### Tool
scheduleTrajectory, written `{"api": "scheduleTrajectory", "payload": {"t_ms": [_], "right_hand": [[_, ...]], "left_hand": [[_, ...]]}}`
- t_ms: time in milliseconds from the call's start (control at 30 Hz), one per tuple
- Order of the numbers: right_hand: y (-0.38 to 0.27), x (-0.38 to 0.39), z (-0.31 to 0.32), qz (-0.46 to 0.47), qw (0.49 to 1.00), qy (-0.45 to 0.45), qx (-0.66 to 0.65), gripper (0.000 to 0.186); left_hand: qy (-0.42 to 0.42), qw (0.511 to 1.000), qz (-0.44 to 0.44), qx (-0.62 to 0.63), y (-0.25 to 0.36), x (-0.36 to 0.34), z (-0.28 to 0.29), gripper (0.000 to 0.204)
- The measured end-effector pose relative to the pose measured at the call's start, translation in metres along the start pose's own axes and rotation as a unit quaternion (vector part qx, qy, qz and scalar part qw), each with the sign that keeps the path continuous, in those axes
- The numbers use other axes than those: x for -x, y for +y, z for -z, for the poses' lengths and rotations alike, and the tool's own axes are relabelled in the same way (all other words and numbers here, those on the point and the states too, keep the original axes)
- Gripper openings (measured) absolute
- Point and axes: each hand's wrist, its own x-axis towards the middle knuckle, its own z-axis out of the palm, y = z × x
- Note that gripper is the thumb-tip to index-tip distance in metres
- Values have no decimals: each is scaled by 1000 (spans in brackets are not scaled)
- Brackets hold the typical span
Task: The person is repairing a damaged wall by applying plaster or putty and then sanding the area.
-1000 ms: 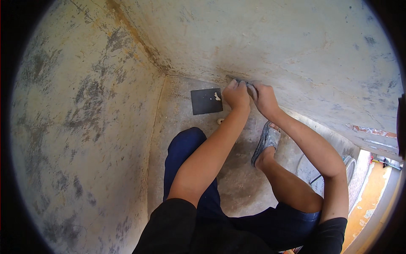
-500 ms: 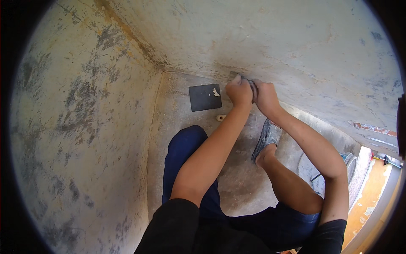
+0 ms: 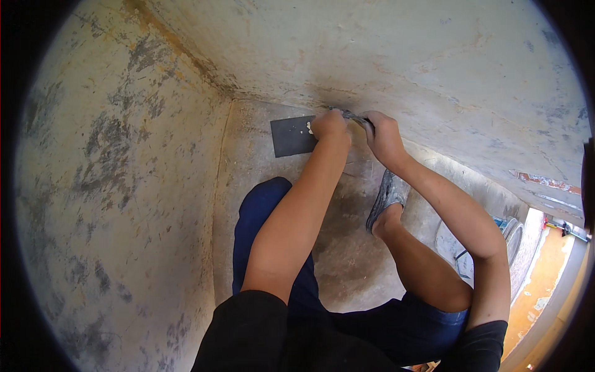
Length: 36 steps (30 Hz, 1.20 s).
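Note:
Low against the far wall point(image 3: 403, 56), a crumpled dark grey strip point(image 3: 353, 116) that resembles folded sandpaper runs between my two hands. My left hand point(image 3: 331, 126) is closed on its left end, with the fingertips mostly turned away from view. At the other end, my right hand point(image 3: 385, 135) grips it between thumb and fingers. A flat dark grey sheet point(image 3: 291, 137) with pale flecks lies on the floor just left of my left hand, which covers part of its right edge.
The left wall point(image 3: 105, 204), scuffed and stained, meets the far wall in a corner. My sandalled right foot point(image 3: 389, 197) rests on the concrete floor point(image 3: 347, 254) below my hands. Round pale bucket-like containers point(image 3: 449, 245) stand beyond my right leg, partly hidden by my arm.
My left hand has moved left, away from my right hand, exposing more of the strip between them. My left forearm now covers the small pale object that lay below the sheet.

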Motion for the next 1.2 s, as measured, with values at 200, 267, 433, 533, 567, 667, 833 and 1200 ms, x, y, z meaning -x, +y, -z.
{"api": "scheduleTrajectory", "payload": {"t_ms": [200, 267, 433, 533, 567, 667, 833, 1200], "right_hand": [[4, -7, -10, 21, 998, -4, 59, 10], [-3, -14, -17, 24, 997, -13, 73, 13], [-7, -27, -27, 59, 986, -18, 152, 11], [1, -32, -21, 59, 968, -50, 237, 12], [-1, -33, -23, 63, 969, -52, 235, 12], [-7, -34, -25, 62, 959, -76, 267, 13], [-10, -40, -31, 63, 957, -73, 275, 12], [-19, -40, -36, 52, 976, -27, 211, 15]], "left_hand": [[132, 935, -288, -160, -28, 15, 18, 45], [146, 848, -437, -261, -29, 27, 22, 48], [102, 719, -550, -413, -22, 36, 26, 26], [45, 726, -532, -432, -12, 26, 35, 9], [49, 726, -532, -432, -8, 18, 37, 9], [34, 729, -547, -410, -1, 5, 39, 7], [70, 741, -557, -370, 0, 3, 28, 8], [82, 766, -544, -332, 1, 5, 24, 8]]}}
